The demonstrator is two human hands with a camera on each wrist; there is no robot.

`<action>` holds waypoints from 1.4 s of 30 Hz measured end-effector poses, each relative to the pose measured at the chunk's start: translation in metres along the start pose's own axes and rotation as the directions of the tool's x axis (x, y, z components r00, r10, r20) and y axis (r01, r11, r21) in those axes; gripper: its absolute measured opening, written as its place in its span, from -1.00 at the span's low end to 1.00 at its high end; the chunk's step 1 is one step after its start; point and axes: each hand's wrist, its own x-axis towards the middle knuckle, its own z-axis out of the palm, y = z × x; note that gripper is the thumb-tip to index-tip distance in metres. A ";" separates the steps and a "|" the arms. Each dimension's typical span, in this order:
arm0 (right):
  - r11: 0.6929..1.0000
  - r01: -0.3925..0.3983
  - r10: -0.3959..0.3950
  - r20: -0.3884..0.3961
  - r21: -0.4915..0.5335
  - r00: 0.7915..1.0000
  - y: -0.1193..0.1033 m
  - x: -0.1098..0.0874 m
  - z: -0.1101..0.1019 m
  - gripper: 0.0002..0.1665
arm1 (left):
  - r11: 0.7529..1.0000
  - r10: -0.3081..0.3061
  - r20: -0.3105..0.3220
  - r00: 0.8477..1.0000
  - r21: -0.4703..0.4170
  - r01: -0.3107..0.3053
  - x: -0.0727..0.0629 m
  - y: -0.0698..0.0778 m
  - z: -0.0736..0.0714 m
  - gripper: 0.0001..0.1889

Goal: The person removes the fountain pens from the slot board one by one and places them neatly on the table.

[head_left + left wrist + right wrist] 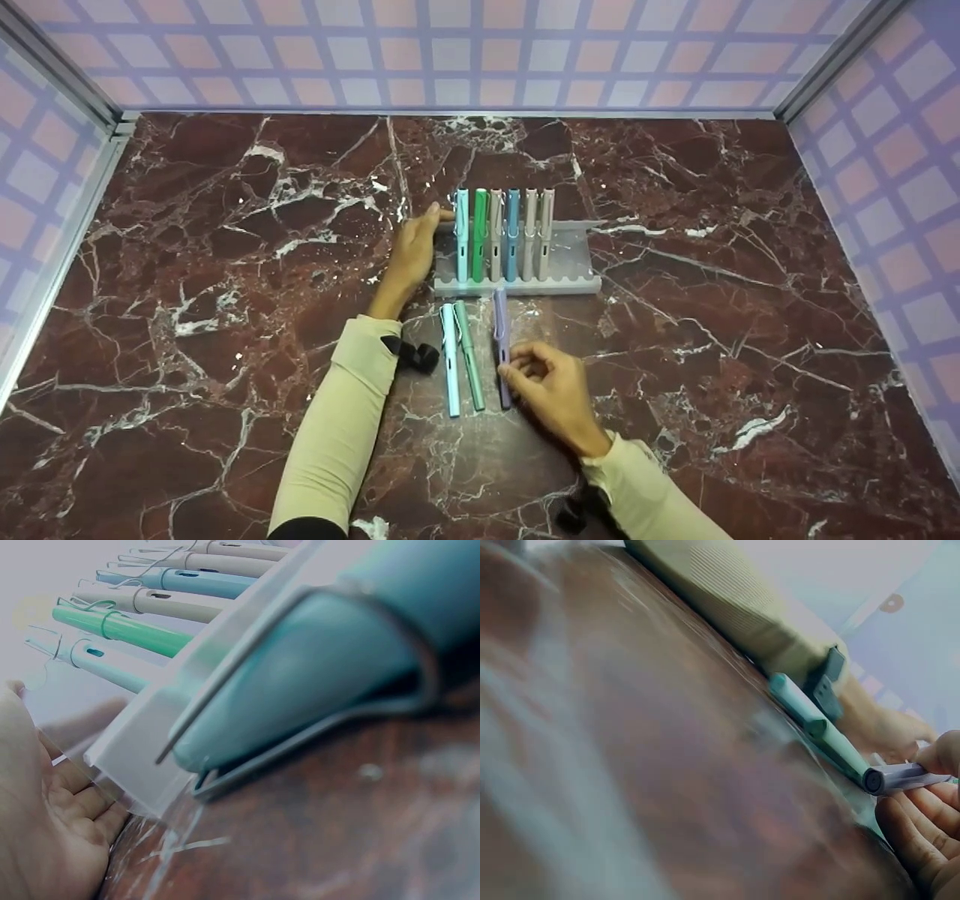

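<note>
A clear plastic pen rack (571, 259) carries several capped pens side by side, among them a light blue pen (462, 236), a green pen (478, 236) and a blue pen (513, 236). My left hand (414, 247) holds the rack's left edge; in the left wrist view, some fingers (82, 802) show beside and through the clear plastic. My right hand (553, 386) pinches a purple pen (502, 330) between thumb and fingers, its clip end pointing at the rack's front ledge. The right wrist view shows the purple pen's end (875, 780) at the fingertips.
Left of the purple pen, another light blue pen (450, 360) and a dark green pen (470, 356) lie on the marbled table (712, 322), in front of the rack. Checkered panels (450, 52) stand around the back and sides.
</note>
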 end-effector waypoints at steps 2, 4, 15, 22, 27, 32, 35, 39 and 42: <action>1.000 0.006 -0.006 0.008 -0.004 1.000 -0.001 -0.002 0.002 -0.80 | 1.000 0.005 -0.005 1.000 0.002 -0.005 0.001 0.000 -0.001 -0.48; 1.000 0.012 -0.012 0.007 -0.012 1.000 -0.001 -0.003 0.004 -0.80 | 1.000 0.005 -0.005 1.000 -0.001 -0.005 0.001 0.000 -0.003 -0.48; 0.991 0.035 -0.043 -0.062 -0.126 0.997 -0.001 -0.001 0.010 -0.84 | 0.999 0.019 -0.018 1.000 0.030 -0.018 0.000 -0.002 -0.003 -0.48; 0.974 0.026 -0.038 -0.051 -0.227 0.998 -0.006 0.001 0.011 -0.85 | 1.000 0.015 -0.008 1.000 0.007 -0.015 0.001 -0.001 -0.001 -0.48; 0.967 -0.005 -0.002 -0.030 -0.255 1.000 -0.009 0.003 0.011 -0.85 | 1.000 -0.005 0.001 1.000 0.007 0.005 0.001 0.000 -0.001 -0.48; 0.965 0.005 -0.007 -0.005 -0.263 1.000 -0.009 0.005 0.011 -0.86 | 1.000 0.001 -0.002 1.000 -0.009 -0.001 0.001 -0.001 -0.001 -0.48; 0.960 0.013 -0.013 0.002 -0.281 1.000 -0.010 0.006 0.012 -0.85 | 1.000 -0.002 0.002 1.000 -0.006 0.002 0.001 -0.001 -0.001 -0.48; 0.945 0.020 -0.019 0.009 -0.326 1.000 -0.011 0.008 0.012 -0.82 | 1.000 -0.010 0.005 1.000 0.004 0.010 0.001 0.000 0.000 -0.47; 0.936 0.028 -0.024 0.016 -0.351 1.000 -0.011 0.009 0.012 -0.80 | 1.000 -0.003 0.000 1.000 0.006 0.003 0.000 0.000 0.000 -0.48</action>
